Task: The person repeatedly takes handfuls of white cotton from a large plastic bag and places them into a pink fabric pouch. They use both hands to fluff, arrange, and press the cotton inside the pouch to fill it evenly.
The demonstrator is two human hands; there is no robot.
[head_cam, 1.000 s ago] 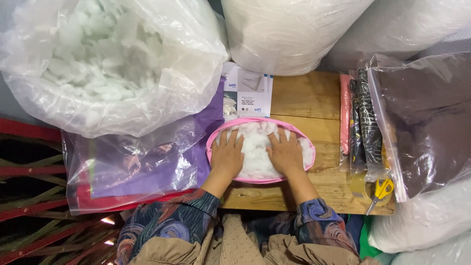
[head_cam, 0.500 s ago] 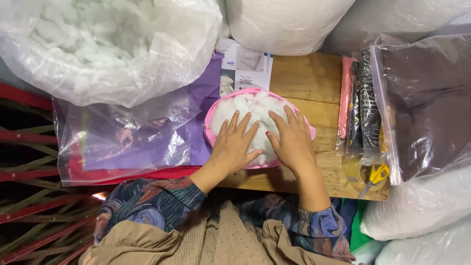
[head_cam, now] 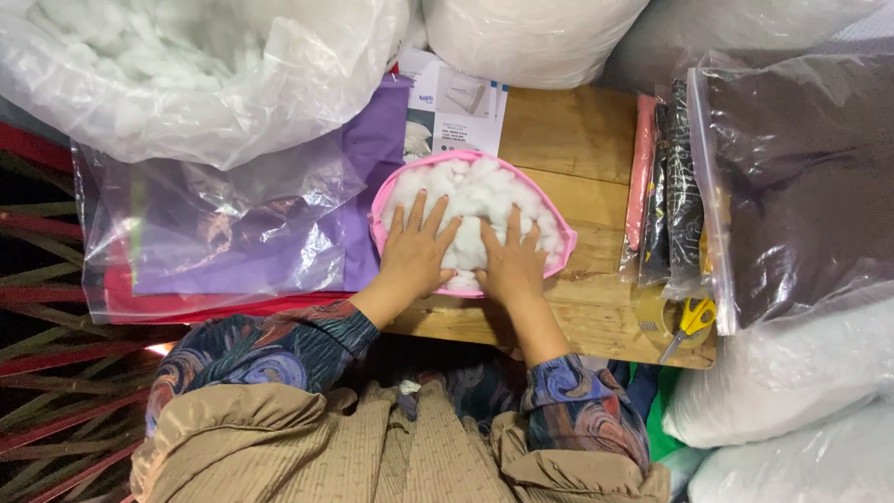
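Note:
A pink fabric cover (head_cam: pixel 560 244) lies open on the wooden table (head_cam: pixel 577 140), filled with white fluffy stuffing (head_cam: pixel 475 191). My left hand (head_cam: pixel 414 251) rests flat on the stuffing at the cover's near left, fingers spread. Beside it, my right hand (head_cam: pixel 512 261) presses down on the stuffing at the near middle, fingers also apart. Neither hand grips anything.
A big clear bag of white stuffing (head_cam: pixel 177 74) sits at the far left above bagged purple fabric (head_cam: pixel 233 233). Bagged dark fabric (head_cam: pixel 801 177) and pink and black covers (head_cam: pixel 661 186) stand at the right. Yellow-handled scissors (head_cam: pixel 689 321) and a tape roll (head_cam: pixel 652 312) lie near the table's right front corner.
The view has shifted and both hands have slid a little toward the near edge of the pink cover, still pressing on the stuffing.

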